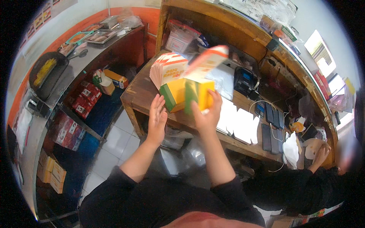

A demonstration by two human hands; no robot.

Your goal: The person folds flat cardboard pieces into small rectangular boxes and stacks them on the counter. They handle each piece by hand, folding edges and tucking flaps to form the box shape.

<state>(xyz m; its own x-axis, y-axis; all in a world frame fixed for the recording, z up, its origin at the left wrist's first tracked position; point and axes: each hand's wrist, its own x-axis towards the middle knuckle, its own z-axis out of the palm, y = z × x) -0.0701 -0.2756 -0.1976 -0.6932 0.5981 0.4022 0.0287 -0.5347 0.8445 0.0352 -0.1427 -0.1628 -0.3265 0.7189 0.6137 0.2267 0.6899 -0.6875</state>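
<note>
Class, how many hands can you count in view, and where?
3: the wearer's left hand, open; the right hand, holding a yellow-green box; a co-worker's hand, far right. Another may be hidden.

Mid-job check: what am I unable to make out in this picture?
- Head view: the printing on the yellow-green carton in the right hand, smeared by motion blur.
- Head view: whether the left hand touches the fanned carton stack; angle and blur hide any contact.
- Head view: the rest of the co-worker's black sleeve, cut off by the dark fisheye rim.
- Head view: the silver tray's contents, too small.
</note>
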